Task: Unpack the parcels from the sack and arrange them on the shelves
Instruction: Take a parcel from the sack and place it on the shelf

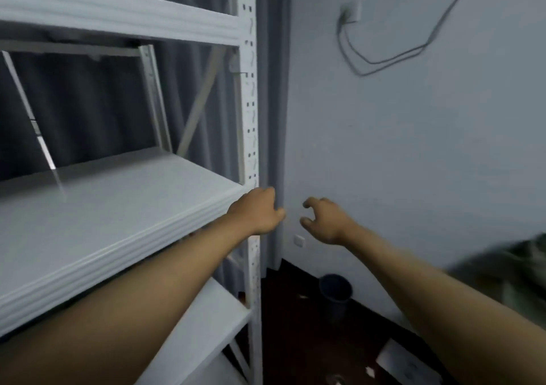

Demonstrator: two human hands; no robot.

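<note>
A white metal shelving unit (118,207) fills the left half of the view, and its visible boards carry nothing. My left hand (260,211) hovers at the unit's right front post (251,104), fingers loosely curled, holding nothing. To its right, in front of the wall, my right hand (325,220) is held out with bent, spread fingers and is also empty. A blurred green bundle (502,269), possibly the sack, shows at the right edge. A white flat parcel (404,361) lies on the dark floor below my right arm.
A grey curtain (274,89) hangs behind and beside the shelves. A small dark bin (335,294) stands on the floor by the wall. Cables (384,59) hang from a wall socket (351,12). A lower shelf board (201,334) sits beneath my left arm.
</note>
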